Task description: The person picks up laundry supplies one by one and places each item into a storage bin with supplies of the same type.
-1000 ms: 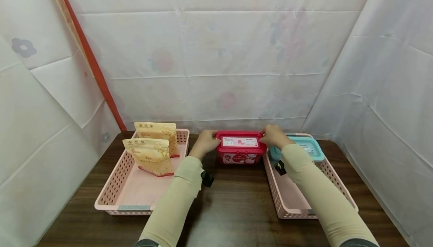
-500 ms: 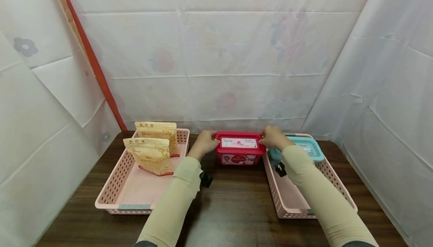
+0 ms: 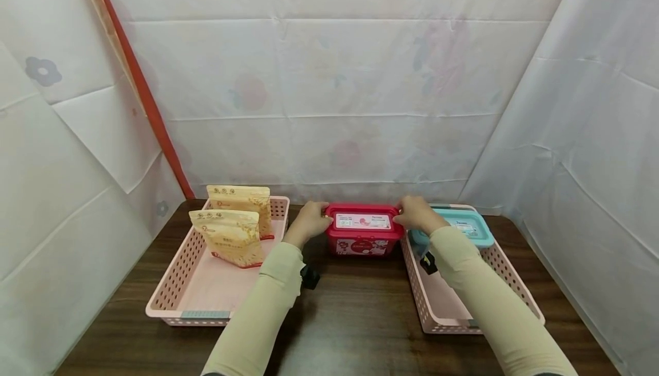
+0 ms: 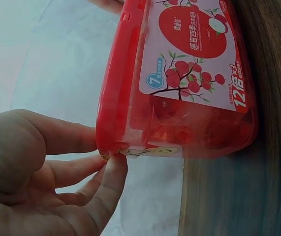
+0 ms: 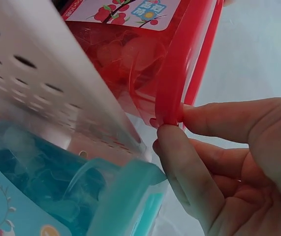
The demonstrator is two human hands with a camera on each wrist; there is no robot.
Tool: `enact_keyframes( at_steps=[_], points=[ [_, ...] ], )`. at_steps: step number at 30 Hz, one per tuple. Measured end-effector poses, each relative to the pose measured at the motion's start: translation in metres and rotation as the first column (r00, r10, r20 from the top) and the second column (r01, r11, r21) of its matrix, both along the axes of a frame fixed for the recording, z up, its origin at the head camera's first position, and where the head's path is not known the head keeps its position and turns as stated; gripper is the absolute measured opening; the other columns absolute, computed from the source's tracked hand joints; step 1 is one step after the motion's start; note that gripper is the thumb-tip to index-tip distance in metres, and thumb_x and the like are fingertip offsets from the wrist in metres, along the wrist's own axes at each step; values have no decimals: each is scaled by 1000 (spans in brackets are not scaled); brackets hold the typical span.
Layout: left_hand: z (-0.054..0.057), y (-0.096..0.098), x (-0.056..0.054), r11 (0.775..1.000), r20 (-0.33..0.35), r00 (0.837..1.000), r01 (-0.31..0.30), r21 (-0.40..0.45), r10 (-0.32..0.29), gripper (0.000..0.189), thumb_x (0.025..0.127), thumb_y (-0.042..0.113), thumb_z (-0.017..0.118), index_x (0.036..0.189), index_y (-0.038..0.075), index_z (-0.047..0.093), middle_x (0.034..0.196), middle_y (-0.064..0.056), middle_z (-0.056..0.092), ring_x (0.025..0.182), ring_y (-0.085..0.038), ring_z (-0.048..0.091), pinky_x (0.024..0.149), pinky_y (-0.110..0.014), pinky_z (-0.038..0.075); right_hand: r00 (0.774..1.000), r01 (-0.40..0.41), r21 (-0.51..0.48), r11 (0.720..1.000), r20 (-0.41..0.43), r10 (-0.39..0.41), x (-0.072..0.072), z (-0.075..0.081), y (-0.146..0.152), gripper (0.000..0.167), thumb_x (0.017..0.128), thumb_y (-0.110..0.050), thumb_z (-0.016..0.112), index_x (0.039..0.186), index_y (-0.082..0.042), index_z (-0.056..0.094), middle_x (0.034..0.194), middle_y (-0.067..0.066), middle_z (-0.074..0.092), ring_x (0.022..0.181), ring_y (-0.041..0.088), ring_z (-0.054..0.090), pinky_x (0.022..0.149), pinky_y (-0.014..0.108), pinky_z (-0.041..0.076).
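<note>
A red lidded plastic tub with a fruit-print label stands on the table between two pink baskets. My left hand pinches the left end of its lid rim; in the left wrist view, the thumb and fingers of that hand meet at the rim. At the opposite end, my right hand pinches the lid rim between finger and thumb, seen closely in the right wrist view. The lid sits on the tub. Translucent red contents show through the wall of the tub.
The right basket holds a teal lidded tub, just beside my right hand and partly hidden by it. Two yellow pouches stand in the left basket. A white sheet hangs behind the dark wooden table.
The red tub has shifted slightly toward me and a little left, with both hands moving along at its lid ends. The baskets and their contents stay put.
</note>
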State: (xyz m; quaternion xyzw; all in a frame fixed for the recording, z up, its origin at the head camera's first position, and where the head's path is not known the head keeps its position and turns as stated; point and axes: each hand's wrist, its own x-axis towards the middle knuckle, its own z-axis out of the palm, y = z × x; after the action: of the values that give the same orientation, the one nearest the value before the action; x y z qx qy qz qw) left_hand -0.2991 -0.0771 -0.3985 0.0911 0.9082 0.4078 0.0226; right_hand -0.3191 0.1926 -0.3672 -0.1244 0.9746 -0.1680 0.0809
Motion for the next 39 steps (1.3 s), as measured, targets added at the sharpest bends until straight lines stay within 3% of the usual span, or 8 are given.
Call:
enact_keyframes(
  at_steps=[8, 17, 25, 32, 39],
  points=[
    [2, -9, 7, 998, -11, 999, 42, -39, -43, 43, 91, 3, 66, 131, -11, 59, 122, -23, 64, 101, -26, 60, 90, -41, 53, 999, -31, -37, 999, 23, 32, 13, -1, -3, 39, 96, -15, 66, 124, 12, 62, 101, 18, 68, 84, 24, 65, 75, 40, 57],
    [9, -15, 18, 995, 16, 996, 85, -58, -84, 45, 91, 1, 66, 132, -14, 56, 121, -24, 64, 99, -26, 60, 89, -41, 53, 997, -71, -76, 995, -6, 71, 21, -5, -4, 37, 96, -12, 68, 121, 15, 60, 99, 17, 67, 82, 22, 64, 76, 39, 56],
    [12, -21, 26, 989, 51, 989, 139, -52, -136, 44, 90, -1, 66, 129, -17, 55, 110, -22, 67, 92, -21, 62, 82, -35, 55, 992, -60, -190, 980, 95, 80, 28, -5, -2, 37, 97, -11, 67, 125, 13, 57, 110, 21, 65, 83, 24, 69, 71, 36, 59],
    [10, -29, 34, 983, 58, 984, 175, -60, -171, 45, 91, 1, 69, 129, -18, 55, 109, -22, 67, 90, -20, 66, 79, -34, 57, 983, -45, -257, 965, 163, 89, 41, -6, -3, 37, 98, -7, 65, 126, 13, 52, 105, 18, 64, 73, 26, 70, 64, 33, 59],
    [8, -34, 46, 977, 27, 978, 207, -52, -206, 44, 89, 0, 70, 125, -21, 55, 106, -22, 65, 96, -25, 66, 82, -35, 56, 970, -2, -352, 936, 225, 87, 54, -8, -4, 35, 98, -4, 63, 126, 13, 49, 101, 18, 61, 74, 21, 69, 69, 38, 61]
  ],
)
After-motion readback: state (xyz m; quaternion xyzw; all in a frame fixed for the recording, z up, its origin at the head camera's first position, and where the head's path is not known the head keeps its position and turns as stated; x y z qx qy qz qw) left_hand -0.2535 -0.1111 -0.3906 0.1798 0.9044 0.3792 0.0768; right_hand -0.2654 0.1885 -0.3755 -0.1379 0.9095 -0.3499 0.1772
